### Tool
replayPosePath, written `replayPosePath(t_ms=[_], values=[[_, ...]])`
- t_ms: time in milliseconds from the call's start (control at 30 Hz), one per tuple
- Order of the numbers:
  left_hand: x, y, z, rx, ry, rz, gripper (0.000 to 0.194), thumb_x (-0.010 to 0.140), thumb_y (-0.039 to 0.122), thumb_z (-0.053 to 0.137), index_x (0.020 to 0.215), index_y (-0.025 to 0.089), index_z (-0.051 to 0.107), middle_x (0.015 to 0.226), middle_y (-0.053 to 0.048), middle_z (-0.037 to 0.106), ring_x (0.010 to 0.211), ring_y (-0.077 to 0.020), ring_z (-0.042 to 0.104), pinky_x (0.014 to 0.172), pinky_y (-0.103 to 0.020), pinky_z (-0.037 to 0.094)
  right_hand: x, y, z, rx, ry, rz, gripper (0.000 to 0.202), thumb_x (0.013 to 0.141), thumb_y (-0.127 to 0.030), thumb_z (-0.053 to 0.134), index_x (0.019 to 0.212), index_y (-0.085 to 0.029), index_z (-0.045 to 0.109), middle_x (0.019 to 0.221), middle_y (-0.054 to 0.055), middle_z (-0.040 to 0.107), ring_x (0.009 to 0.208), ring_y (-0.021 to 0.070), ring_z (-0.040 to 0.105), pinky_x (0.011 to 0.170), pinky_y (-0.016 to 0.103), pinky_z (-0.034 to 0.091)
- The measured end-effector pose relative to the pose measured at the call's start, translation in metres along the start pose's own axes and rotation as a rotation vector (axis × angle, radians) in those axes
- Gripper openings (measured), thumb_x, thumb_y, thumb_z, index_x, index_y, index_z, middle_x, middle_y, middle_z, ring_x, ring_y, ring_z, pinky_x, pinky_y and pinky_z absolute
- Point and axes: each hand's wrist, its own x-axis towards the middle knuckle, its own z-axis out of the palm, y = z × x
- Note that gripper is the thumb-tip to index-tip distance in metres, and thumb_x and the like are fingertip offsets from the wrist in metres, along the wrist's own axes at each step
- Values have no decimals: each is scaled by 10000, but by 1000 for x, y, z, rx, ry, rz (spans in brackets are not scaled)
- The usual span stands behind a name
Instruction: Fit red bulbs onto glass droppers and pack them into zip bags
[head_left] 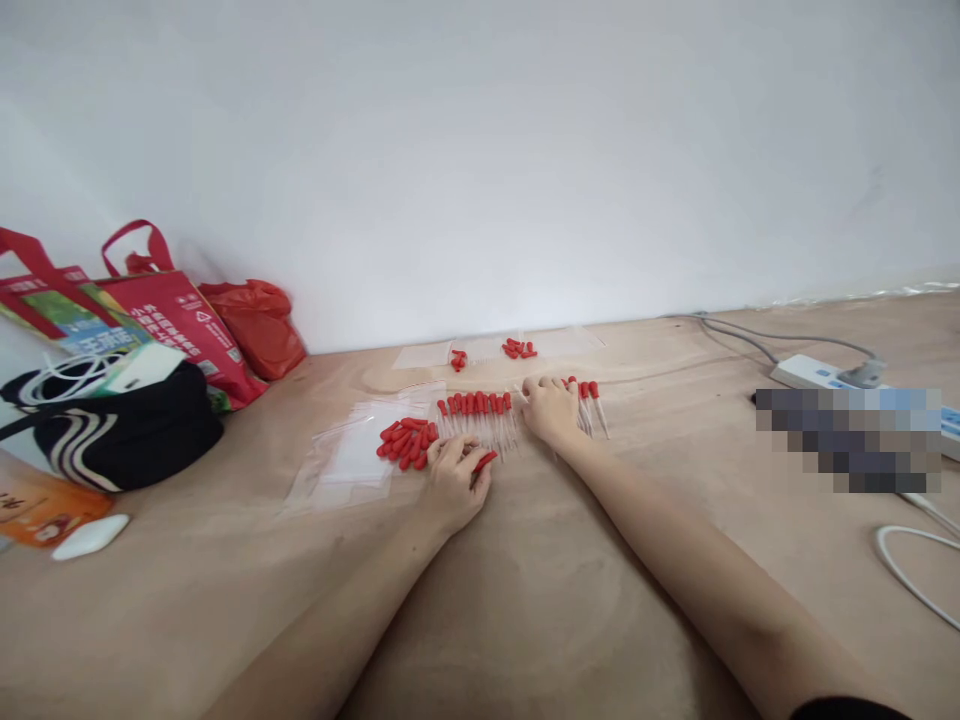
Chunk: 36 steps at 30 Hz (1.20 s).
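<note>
My left hand [457, 487] is closed on a red rubber bulb [486, 461], just right of a pile of loose red bulbs [406, 443]. Beyond it lies a row of clear droppers with red tops [480, 404]. My right hand [551, 408] reaches to the right end of this row, fingers bent down near a thin clear tube; whether it grips the tube is too small to tell. Several more red-topped droppers [594, 390] lie just right of that hand, partly hidden by it.
Clear plastic bags [351, 450] lie left of the bulbs. Small red bulb groups [519, 349] sit on plastic near the wall. At the left are a black pouch [142, 425], shopping bags [184, 325] and a white object [91, 537]. A power strip [810, 372] and cables stand right.
</note>
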Motion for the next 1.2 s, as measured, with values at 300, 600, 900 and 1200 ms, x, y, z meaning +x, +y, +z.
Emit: replayPosePath(t_ms=[300, 600, 900, 1200], values=[[0, 1, 0, -1, 0, 0, 137, 754, 185, 495, 812, 182, 619, 873, -50, 568, 757, -156, 555, 838, -395, 302, 2, 2, 3, 8, -9, 30, 335, 775, -366, 453, 965, -136, 604, 1010, 154, 573, 979, 275, 449, 835, 418, 221], [0, 0, 0, -10, -6, 3, 139, 757, 190, 498, 816, 178, 623, 869, -52, 571, 744, -154, 556, 845, -404, 291, 6, 3, 6, -12, 0, 122, 387, 778, -396, 429, 965, -97, 588, 1024, 191, 556, 981, 296, 447, 820, 431, 227], [-1, 1, -1, -5, -26, -14, 126, 759, 191, 503, 817, 186, 615, 891, -56, 578, 774, -160, 559, 861, -411, 277, 10, -1, 13, -4, 8, 105, 325, 788, -284, 412, 901, -63, 623, 993, 201, 559, 970, 305, 444, 836, 435, 230], [2, 2, 0, -10, -56, -19, 109, 809, 249, 485, 820, 202, 582, 855, -39, 619, 818, -174, 559, 865, -400, 270, -6, 35, -20, 612, 254, 89, 291, 871, -352, 279, 831, -154, 489, 715, 68, 560, 643, 170, 506, 593, 284, 359]])
